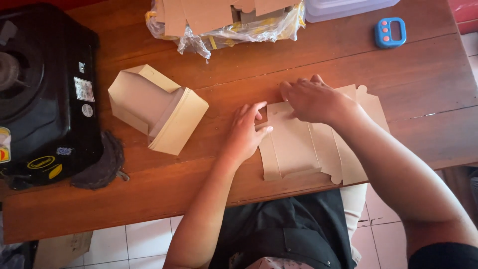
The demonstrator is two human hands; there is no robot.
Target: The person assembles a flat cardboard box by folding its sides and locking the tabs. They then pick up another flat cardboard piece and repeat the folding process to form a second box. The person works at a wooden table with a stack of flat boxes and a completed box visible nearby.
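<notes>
Cardboard is lying in three places on the wooden table [318, 65], all told against one landmark: the flat box blank [298, 147] near the front edge. Both hands are pressing on that single blank. The left hand [247, 132] is resting on its left edge, fingers spread, thumb and forefinger touching a small flap without gripping it. The right hand [312, 99] is lying palm down across the blank's upper edge, fingers curled slightly and pushing flat, holding nothing closed in its grasp.

Left of the blank, well apart, one folded box [157, 109] is sitting on its side, open end facing the far left. Beyond the blank, at the table's far edge, one plastic-wrapped stack [224, 22] of more cardboard blanks is lying; how many it holds I cannot tell. Far right of the blank's top, one blue timer [390, 32] is lying beside one clear lidded tub [343, 7]. Far left of the blank, one black stove [45, 94] is standing, with one dark cloth [102, 162] touching its near corner.
</notes>
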